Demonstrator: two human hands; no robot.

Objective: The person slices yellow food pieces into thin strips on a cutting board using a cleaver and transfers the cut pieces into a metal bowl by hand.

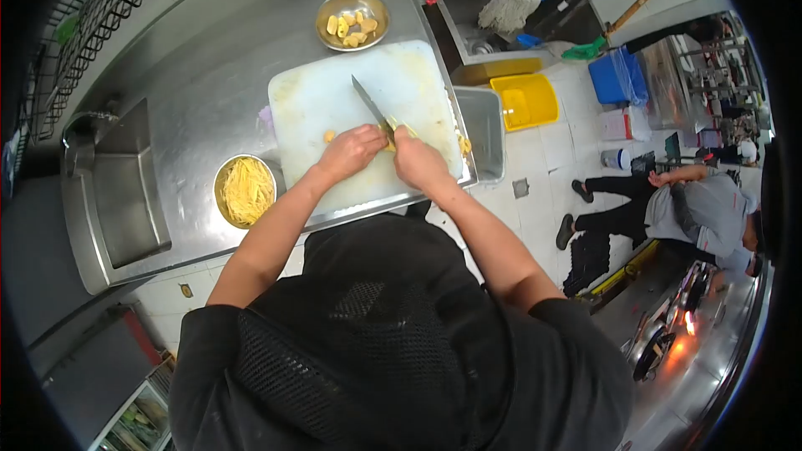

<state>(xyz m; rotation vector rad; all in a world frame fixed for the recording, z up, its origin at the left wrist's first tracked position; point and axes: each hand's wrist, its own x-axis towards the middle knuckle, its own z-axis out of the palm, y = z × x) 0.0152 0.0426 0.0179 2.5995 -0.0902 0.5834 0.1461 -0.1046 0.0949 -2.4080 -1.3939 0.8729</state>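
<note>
My right hand (418, 160) is closed round the handle of a kitchen knife (368, 98), its dark blade pointing away over the white cutting board (305, 100). Beside it, my left hand (354, 150) has its fingers curled together at a pale yellow piece of ginger (390, 147), mostly hidden between the hands. A small chunk of ginger (329, 136) lies just left of my left hand. Peelings (464, 144) sit at the board's right edge.
A steel bowl (321, 30) of ginger chunks stands beyond the board; another bowl (220, 200) holds yellow shreds. A sink (129, 192) is at left. A grey bin (489, 138) and yellow tub (526, 100) stand at right. Farther right, a person (693, 213) stands near a flame.
</note>
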